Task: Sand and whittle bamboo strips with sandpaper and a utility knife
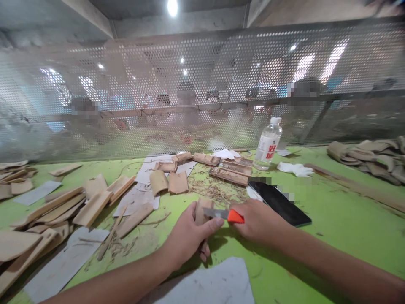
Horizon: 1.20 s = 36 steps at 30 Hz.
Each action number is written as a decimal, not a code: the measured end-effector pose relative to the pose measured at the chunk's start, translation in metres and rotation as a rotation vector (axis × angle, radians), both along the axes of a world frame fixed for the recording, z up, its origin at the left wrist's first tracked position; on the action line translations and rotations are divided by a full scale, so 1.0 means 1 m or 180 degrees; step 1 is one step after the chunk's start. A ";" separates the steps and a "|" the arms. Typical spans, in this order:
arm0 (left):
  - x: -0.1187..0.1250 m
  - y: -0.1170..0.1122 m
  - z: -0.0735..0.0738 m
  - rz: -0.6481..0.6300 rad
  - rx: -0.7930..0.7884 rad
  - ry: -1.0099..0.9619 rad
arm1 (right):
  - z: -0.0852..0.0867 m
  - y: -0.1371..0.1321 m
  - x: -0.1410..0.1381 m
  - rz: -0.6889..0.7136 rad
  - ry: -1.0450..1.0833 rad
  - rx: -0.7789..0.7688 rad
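My left hand (186, 234) grips a short bamboo piece (200, 207), its fingers wrapped around the lower part. In my right hand (253, 217) is a knife with an orange handle (236, 216). The knife's blade (217, 213) points left and lies across the upper part of the bamboo piece, with my left thumb at its lower edge. Just beyond my hands, curved bamboo pieces (179, 182) and bamboo shavings (210, 190) lie on the green tabletop (341, 249). My right hand hides most of the knife's handle.
Bamboo slats (91, 209) are heaped at the left, with paper sheets (68, 257) among them. A clear bottle (268, 145) stands near the perforated metal screen (202, 93). A black phone-like slab (280, 204) lies beyond my right wrist. Curved strips (373, 158) pile up at far right.
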State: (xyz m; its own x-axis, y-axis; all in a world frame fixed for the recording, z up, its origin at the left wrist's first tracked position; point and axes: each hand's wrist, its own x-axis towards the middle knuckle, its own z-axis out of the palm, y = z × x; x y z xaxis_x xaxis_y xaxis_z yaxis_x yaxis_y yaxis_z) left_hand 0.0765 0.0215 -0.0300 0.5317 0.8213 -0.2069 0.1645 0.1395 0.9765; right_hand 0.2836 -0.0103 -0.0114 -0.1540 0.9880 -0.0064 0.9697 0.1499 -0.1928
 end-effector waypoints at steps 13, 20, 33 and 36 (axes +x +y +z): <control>0.006 0.003 0.005 0.0271 0.0178 0.0543 | -0.007 -0.003 -0.015 -0.0312 -0.0160 0.0052; 0.006 -0.002 0.011 0.0268 0.0399 0.0837 | 0.006 0.012 0.005 -0.0918 -0.0071 0.0193; -0.004 0.006 -0.012 0.0027 -0.0322 -0.0161 | -0.004 0.006 0.008 -0.0446 0.0106 0.0058; -0.004 0.006 -0.013 0.0062 -0.0448 -0.0308 | -0.007 0.006 0.009 -0.0334 0.0090 -0.0021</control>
State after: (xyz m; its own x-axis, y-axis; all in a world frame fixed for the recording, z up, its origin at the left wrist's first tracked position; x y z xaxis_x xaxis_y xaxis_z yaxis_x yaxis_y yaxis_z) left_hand 0.0723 0.0278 -0.0434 0.5390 0.7981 -0.2693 0.0666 0.2784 0.9582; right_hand 0.2923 -0.0041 -0.0188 -0.0499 0.9987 -0.0102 0.9741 0.0464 -0.2211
